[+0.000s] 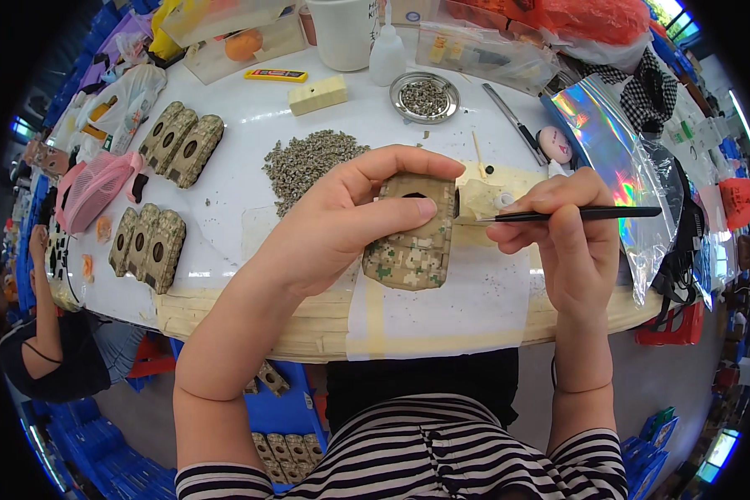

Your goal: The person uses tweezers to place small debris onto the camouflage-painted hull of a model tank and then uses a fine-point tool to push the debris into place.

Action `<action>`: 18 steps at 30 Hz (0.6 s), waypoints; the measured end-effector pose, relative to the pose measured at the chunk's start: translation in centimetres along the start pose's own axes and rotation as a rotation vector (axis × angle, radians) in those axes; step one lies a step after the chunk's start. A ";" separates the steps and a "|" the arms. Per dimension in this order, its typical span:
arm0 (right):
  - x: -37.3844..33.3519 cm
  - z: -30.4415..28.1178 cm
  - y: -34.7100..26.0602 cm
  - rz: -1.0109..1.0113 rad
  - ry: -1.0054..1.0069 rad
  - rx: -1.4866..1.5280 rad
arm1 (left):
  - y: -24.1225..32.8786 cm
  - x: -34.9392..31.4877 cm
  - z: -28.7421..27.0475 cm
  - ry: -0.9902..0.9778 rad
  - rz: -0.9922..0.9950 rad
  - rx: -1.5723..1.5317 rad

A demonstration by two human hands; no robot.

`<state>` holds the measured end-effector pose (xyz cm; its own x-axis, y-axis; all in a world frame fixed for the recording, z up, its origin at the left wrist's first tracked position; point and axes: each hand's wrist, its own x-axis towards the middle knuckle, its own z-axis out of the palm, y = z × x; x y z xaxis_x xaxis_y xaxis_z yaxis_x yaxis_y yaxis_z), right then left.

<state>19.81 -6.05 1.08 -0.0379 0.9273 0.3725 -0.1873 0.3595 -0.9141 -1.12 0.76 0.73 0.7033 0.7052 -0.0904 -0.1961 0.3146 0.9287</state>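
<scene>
My left hand (pixel 329 217) is wrapped round a camouflage-patterned casing (pixel 410 254), thumb on its face and fingers along the far edge. A dark oval opening shows partly beside the thumb. Pinched in my right hand (pixel 577 250) is a pair of black tweezers (pixel 621 212), held level with the thin tips pointing left at the casing's right side. Whether the tips touch the casing or hold anything, I cannot tell. Under them lies a pale yellow block (pixel 475 196), with a small white round piece (pixel 504 201) by my right fingertips.
A heap of small metallic parts (pixel 308 167) lies beyond my left hand; more fill a round metal dish (pixel 425 97). Similar casings (pixel 183 143) stand in rows at left. A yellow cutter (pixel 276 76), a white squeeze bottle (pixel 387 57) and a shiny plastic bag (pixel 600 158) lie around. Another person (pixel 58 358) sits at left.
</scene>
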 end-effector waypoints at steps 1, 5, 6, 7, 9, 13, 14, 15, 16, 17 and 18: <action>0.1 -0.1 0.1 0.020 -0.006 0.019 | 0.0 0.1 0.0 0.001 0.018 -0.009; 0.6 0.1 -0.3 0.075 -0.053 0.046 | 0.3 0.3 -0.4 -0.013 -0.015 -0.073; 0.8 0.2 -0.5 0.087 -0.071 0.048 | 0.4 0.3 -0.5 -0.017 -0.021 -0.078; 1.0 0.4 -0.8 0.078 -0.104 0.037 | 0.5 0.3 -0.6 -0.022 -0.027 -0.084; 1.5 0.9 -1.7 0.063 -0.166 0.018 | 0.4 0.5 -0.9 -0.059 -0.055 -0.124; 3.0 1.5 -1.9 0.006 -0.323 -0.096 | 0.5 0.2 -1.1 -0.082 -0.097 -0.148; 3.3 1.5 -1.8 -0.002 -0.342 -0.131 | 0.5 0.3 -1.1 -0.091 -0.101 -0.156; 3.4 1.5 -1.8 -0.009 -0.361 -0.166 | 0.4 0.3 -1.0 -0.101 -0.105 -0.164; 3.4 1.5 -1.9 -0.002 -0.356 -0.159 | 0.4 0.4 -1.0 -0.111 -0.109 -0.172; 3.3 1.5 -1.7 0.007 -0.356 -0.145 | 0.4 0.3 -1.0 -0.113 -0.108 -0.173; 3.2 1.6 -1.6 0.016 -0.356 -0.131 | 0.5 0.2 -0.9 -0.116 -0.107 -0.174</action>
<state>18.41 -3.83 3.99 -0.3826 0.8470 0.3690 -0.0579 0.3766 -0.9246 -1.67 1.66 0.80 0.7982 0.5874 -0.1340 -0.2238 0.4957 0.8392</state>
